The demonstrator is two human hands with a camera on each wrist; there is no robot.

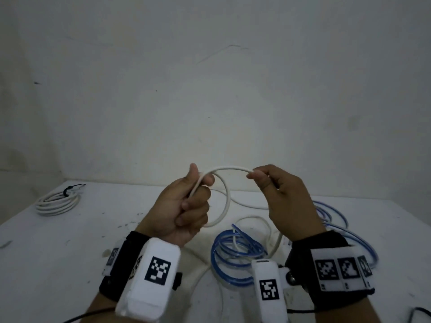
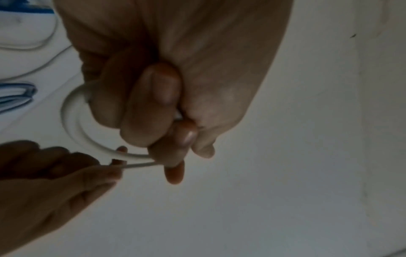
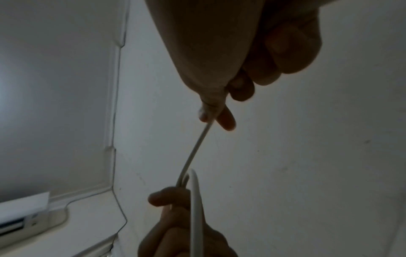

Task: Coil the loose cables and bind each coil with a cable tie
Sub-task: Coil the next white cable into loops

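White table (image 1: 70, 241) against a scuffed, cracked white wall (image 1: 210, 89)

No readable text or numbers; only black-and-white square code markers (image 1: 157, 268) on the wristbands (image 1: 331, 266).

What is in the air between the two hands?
An arc of white cable runs from the left hand to the right hand; each grips it. The head view shows this best, with only bare wall behind.
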